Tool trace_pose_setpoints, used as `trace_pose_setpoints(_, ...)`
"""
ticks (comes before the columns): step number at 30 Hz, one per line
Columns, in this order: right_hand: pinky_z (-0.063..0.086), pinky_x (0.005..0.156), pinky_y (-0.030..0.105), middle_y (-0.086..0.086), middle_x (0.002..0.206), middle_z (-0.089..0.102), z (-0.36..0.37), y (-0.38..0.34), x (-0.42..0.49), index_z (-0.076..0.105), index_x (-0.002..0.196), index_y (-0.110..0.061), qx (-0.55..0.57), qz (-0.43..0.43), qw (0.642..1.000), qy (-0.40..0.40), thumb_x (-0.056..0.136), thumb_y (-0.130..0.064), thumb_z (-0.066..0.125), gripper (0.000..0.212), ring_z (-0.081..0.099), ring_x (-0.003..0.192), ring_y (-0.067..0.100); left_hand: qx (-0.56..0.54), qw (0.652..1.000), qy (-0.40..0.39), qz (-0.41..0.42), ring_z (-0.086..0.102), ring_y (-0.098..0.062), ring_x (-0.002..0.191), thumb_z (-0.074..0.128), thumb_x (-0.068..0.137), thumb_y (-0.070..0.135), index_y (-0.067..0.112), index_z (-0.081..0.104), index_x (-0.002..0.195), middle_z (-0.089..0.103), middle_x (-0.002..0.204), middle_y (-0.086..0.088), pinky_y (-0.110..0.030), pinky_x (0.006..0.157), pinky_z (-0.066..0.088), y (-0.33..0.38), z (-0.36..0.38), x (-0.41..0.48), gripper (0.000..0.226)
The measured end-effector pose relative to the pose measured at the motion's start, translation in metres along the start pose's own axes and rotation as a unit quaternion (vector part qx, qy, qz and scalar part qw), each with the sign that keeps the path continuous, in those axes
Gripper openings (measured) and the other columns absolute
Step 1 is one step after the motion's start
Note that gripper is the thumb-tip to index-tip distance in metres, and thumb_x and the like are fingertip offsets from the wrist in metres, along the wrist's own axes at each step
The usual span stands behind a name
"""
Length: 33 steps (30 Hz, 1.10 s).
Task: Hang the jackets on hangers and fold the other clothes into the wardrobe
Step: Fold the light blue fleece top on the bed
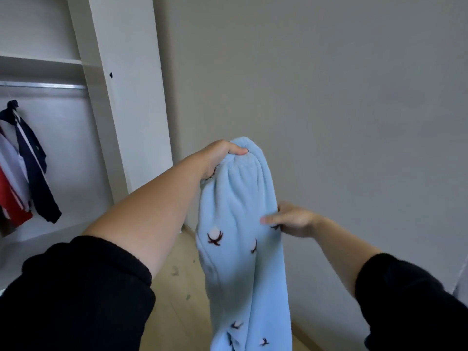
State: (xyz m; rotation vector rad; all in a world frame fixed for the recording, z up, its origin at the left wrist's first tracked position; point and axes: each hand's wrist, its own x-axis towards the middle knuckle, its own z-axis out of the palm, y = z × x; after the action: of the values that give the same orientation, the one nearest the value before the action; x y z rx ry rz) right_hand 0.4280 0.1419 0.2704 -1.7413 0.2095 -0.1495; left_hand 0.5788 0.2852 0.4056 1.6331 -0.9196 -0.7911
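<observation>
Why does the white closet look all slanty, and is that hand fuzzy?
Head view: the wide-angle lens makes the wardrobe panel lean; the right hand on the blue fleece garment looks slightly blurred, while the left hand looks sharper; the light is soft and dim, with no glare.

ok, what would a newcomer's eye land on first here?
The pale blue fleece with dark bird-like prints, hanging mid-frame: the left grip pinches its top and the right grip pinches its right edge lower down. Next, the jackets, navy, white and red, hanging from the rail in the open wardrobe at far left.
</observation>
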Motion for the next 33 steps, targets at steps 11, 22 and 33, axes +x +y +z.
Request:
trace_pose_setpoints(11, 0.034, 0.059, 0.034, 0.005, 0.068, 0.048, -0.021, 0.009, -0.021, 0.05, 0.072, -0.004, -0.071, 0.07, 0.922, 0.375, 0.09, -0.005, 0.056, 0.019, 0.04, 0.072, 0.017, -0.115, 0.987, 0.013, 0.111, 0.07, -0.023, 0.096, 0.058, 0.089, 0.036, 0.012, 0.069, 0.107, 0.074, 0.097, -0.007, -0.03, 0.082, 0.052, 0.023, 0.041, 0.021, 0.032)
trace_pose_setpoints(22, 0.03, 0.066, 0.03, 0.002, 0.067, 0.037, -0.057, -0.11, -0.176, 0.031, 0.065, -0.01, -0.103, -0.041, 0.748, 0.654, 0.094, -0.007, 0.045, 0.032, 0.035, 0.077, 0.019, -0.239, 0.951, -0.043, 0.19, 0.069, -0.02, 0.075, 0.049, 0.094, 0.026, 0.017, 0.067, 0.1, 0.071, 0.086, -0.006, -0.027, 0.067, 0.052, 0.053, 0.13, -0.008, 0.021)
trace_pose_setpoints(33, 0.031, 0.049, 0.026, 0.0, 0.061, 0.05, -0.082, -0.163, -0.376, 0.046, 0.065, -0.014, -0.248, -0.033, 0.535, 0.807, 0.085, -0.02, 0.042, 0.022, 0.043, 0.055, 0.018, -0.242, 0.928, -0.207, 0.193, 0.065, -0.027, 0.096, 0.057, 0.087, 0.036, 0.014, 0.066, 0.105, 0.07, 0.101, -0.012, -0.035, 0.085, 0.053, 0.104, 0.335, -0.087, 0.03)
